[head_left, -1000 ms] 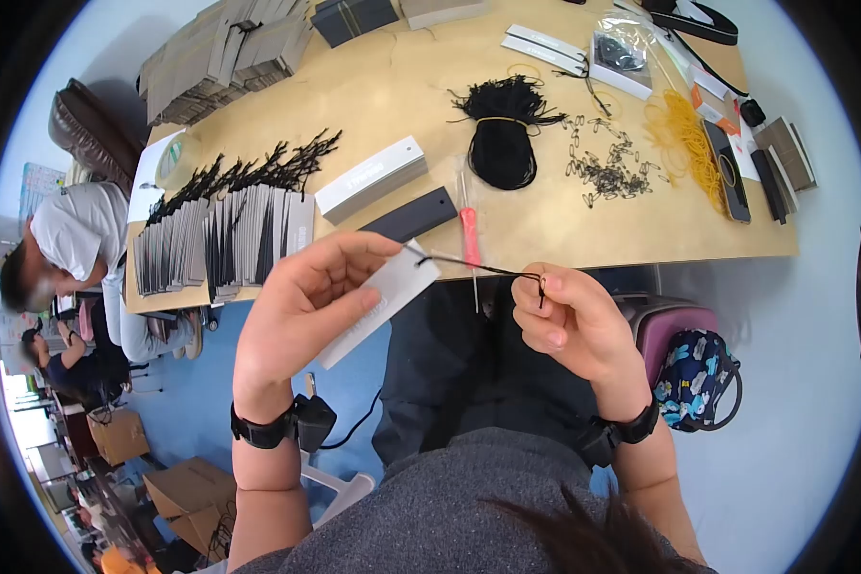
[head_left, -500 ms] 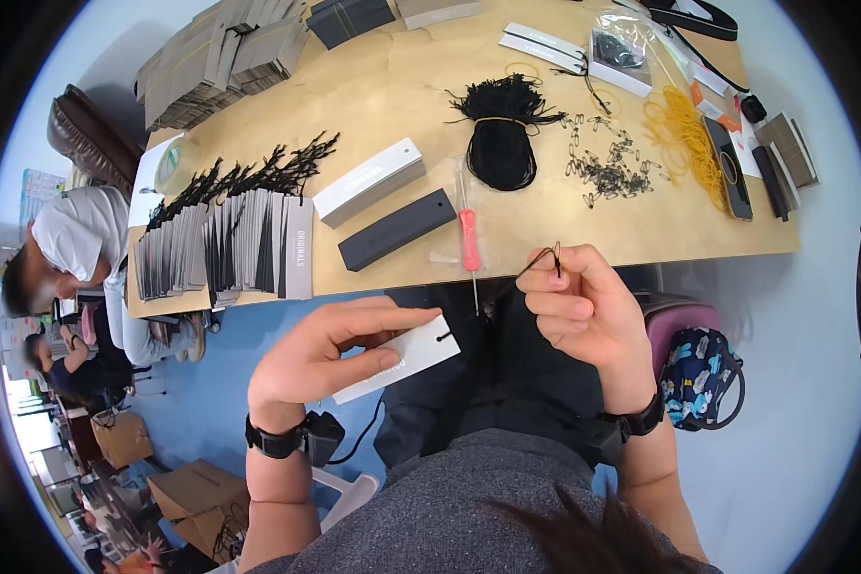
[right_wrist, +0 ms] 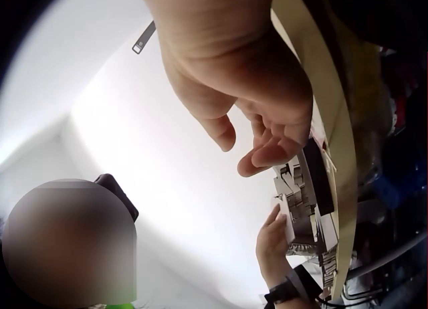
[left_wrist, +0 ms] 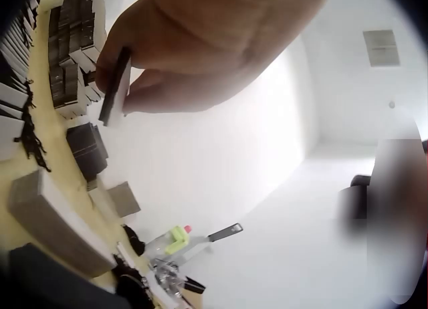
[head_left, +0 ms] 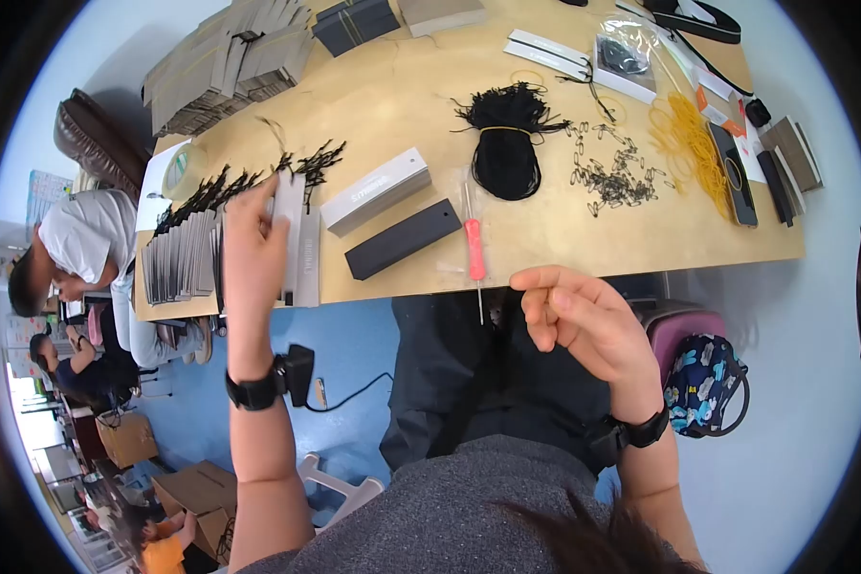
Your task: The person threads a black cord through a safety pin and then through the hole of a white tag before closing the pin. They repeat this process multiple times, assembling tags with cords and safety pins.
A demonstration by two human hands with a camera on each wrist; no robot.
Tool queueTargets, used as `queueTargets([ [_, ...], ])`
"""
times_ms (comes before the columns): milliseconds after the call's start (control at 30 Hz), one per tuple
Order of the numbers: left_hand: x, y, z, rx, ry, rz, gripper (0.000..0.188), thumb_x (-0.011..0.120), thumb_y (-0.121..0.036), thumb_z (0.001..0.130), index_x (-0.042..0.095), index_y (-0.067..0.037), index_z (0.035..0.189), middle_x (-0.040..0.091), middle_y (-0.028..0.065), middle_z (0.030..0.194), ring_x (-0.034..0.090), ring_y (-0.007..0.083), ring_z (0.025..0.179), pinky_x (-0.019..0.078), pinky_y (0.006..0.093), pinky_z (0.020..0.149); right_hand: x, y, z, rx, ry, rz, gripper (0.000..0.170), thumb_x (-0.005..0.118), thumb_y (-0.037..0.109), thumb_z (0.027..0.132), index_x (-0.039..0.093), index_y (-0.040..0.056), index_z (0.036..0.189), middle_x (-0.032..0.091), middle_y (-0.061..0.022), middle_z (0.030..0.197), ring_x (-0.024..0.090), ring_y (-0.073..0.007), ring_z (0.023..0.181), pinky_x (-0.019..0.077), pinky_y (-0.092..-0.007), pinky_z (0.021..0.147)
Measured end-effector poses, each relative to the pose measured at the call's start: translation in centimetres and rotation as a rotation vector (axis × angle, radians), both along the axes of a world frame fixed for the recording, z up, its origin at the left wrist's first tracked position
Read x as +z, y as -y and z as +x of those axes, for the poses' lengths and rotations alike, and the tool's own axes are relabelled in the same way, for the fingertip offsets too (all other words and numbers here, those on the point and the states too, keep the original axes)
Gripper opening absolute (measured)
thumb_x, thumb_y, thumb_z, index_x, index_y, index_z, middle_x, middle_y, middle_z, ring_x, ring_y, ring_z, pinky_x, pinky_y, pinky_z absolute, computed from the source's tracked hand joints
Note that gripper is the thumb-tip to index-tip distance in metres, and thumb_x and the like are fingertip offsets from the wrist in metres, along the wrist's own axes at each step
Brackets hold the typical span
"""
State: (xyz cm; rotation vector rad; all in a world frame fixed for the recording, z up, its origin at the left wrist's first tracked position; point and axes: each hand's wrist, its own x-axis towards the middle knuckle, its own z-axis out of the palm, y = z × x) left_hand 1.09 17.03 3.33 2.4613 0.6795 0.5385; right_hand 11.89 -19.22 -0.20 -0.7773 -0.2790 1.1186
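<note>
A dark grey, finely speckled top (head_left: 421, 507) fills the bottom centre of the frame, with black trousers (head_left: 536, 402) above it. Black bands (head_left: 252, 393) circle both wrists, each bearing a boxy black camera (head_left: 298, 373); a thin black cable (head_left: 354, 396) runs from the left one.

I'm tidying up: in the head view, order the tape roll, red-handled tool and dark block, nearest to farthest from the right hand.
From the right hand:
1. Red-handled tool, just to its left
2. Dark block, left of the tool
3. Tape roll, far left
</note>
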Motion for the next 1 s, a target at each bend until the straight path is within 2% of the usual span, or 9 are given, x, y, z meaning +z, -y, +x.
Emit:
queueTargets([
  [100, -3.8, 1.0, -1.3, -0.046, -0.044, 0.209, 0.053, 0.058, 0.009, 0.083, 0.058, 0.001, 0.135, 0.055, 0.0201, 0.119, 0.056, 0.0336, 0.103, 0.0472, 0.0398, 0.093, 0.7, -0.7, 0.9, -0.087, 0.188, -0.174, 0.03, 0.059, 0.019, 0.102, 0.063, -0.0014, 0.123, 0.066, -0.0028, 0.101, 0.061, -0.0093, 0.078, 0.0492, -0.0243, 0.069],
  [167, -4.8, 2.0, -1.6, 0.003, -0.047, 0.437, 0.053, 0.057, 0.01, 0.082, 0.057, 0.003, 0.134, 0.052, 0.0216, 0.125, 0.05, 0.0386, 0.111, 0.0419, 0.0437, 0.1, 0.3, -2.2, 1.8, -0.293, 0.759, -0.455, 0.019, 0.062, 0.014, 0.099, 0.068, 0.002, 0.112, 0.064, -0.0021, 0.095, 0.06, -0.0088, 0.075, 0.0477, -0.0244, 0.065],
  [200, -4.6, 2.4, -1.7, 0.03, -0.069, 0.396, 0.053, 0.059, 0.009, 0.081, 0.055, 0.005, 0.134, 0.05, 0.0214, 0.129, 0.046, 0.0396, 0.117, 0.0391, 0.0451, 0.102, 0.2, -3.0, 2.6, -0.455, 1.133, -0.516, 0.012, 0.068, 0.011, 0.093, 0.069, 0.0036, 0.102, 0.062, -0.0044, 0.089, 0.063, -0.0147, 0.071, 0.0484, -0.0288, 0.062],
  [333, -3.1, 4.1, -1.9, 0.068, 0.027, 0.466, 0.05, 0.062, 0.006, 0.083, 0.058, 0.001, 0.133, 0.05, 0.0202, 0.131, 0.047, 0.0374, 0.118, 0.0391, 0.0448, 0.1, -1.3, -6.1, 4.7, -0.654, 1.565, -0.701, 0.007, 0.071, 0.011, 0.086, 0.068, 0.0069, 0.091, 0.058, -0.0092, 0.087, 0.064, -0.0294, 0.075, 0.051, -0.0387, 0.065],
  [433, -1.0, 7.5, -1.9, -0.044, 0.154, 0.369, 0.045, 0.062, 0.005, 0.084, 0.062, -0.002, 0.129, 0.052, 0.0192, 0.13, 0.049, 0.0357, 0.118, 0.0397, 0.0427, 0.101, -2.8, -7.2, 6.0, -0.671, 1.734, -0.823, 0.006, 0.071, 0.008, 0.084, 0.066, 0.0081, 0.088, 0.056, -0.0093, 0.085, 0.063, -0.0294, 0.074, 0.0506, -0.0395, 0.063],
  [633, -0.8, 13.4, -1.5, -0.407, 0.084, -0.598, 0.029, 0.06, 0.0, 0.095, 0.064, 0.0, 0.124, 0.07, 0.0138, 0.106, 0.069, 0.0246, 0.096, 0.0526, 0.0317, 0.085, -1.0, -6.6, 4.1, -0.75, 1.786, -0.735, 0.013, 0.072, 0.007, 0.077, 0.063, 0.0067, 0.086, 0.054, -0.0086, 0.082, 0.061, -0.0285, 0.073, 0.0488, -0.0388, 0.061],
  [700, -0.7, 14.7, -0.1, -0.353, 0.002, -1.331, 0.031, 0.053, -0.016, 0.105, 0.061, 0.003, 0.127, 0.07, 0.0143, 0.108, 0.07, 0.0205, 0.094, 0.0542, 0.03, 0.085, -0.5, -5.8, 2.9, -0.751, 1.879, -0.654, 0.015, 0.072, 0.007, 0.074, 0.063, 0.0066, 0.087, 0.054, -0.0077, 0.082, 0.06, -0.0274, 0.072, 0.0477, -0.0378, 0.06],
  [800, -1.9, 15.0, 2.1, -0.42, -0.073, -1.697, 0.042, 0.047, -0.029, 0.108, 0.058, 0.006, 0.13, 0.07, 0.0145, 0.11, 0.069, 0.0192, 0.095, 0.0546, 0.0301, 0.084, 0.8, -4.4, 0.4, -0.702, 2.023, -0.499, 0.019, 0.07, 0.008, 0.07, 0.063, 0.0061, 0.088, 0.053, -0.0059, 0.081, 0.058, -0.0245, 0.07, 0.0452, -0.0356, 0.058],
  [1000, -2.9, 15.5, 4.2, -0.269, -0.144, -1.79, 0.042, 0.048, -0.025, 0.107, 0.056, 0.008, 0.131, 0.068, 0.0091, 0.105, 0.06, 0.0122, 0.086, 0.0505, 0.028, 0.077, 1.2, -2.0, -3.9, -0.333, 2.125, -0.236, 0.018, 0.065, 0.012, 0.069, 0.061, 0.0045, 0.084, 0.044, -0.0027, 0.076, 0.052, -0.0173, 0.068, 0.0389, -0.0302, 0.057],
])
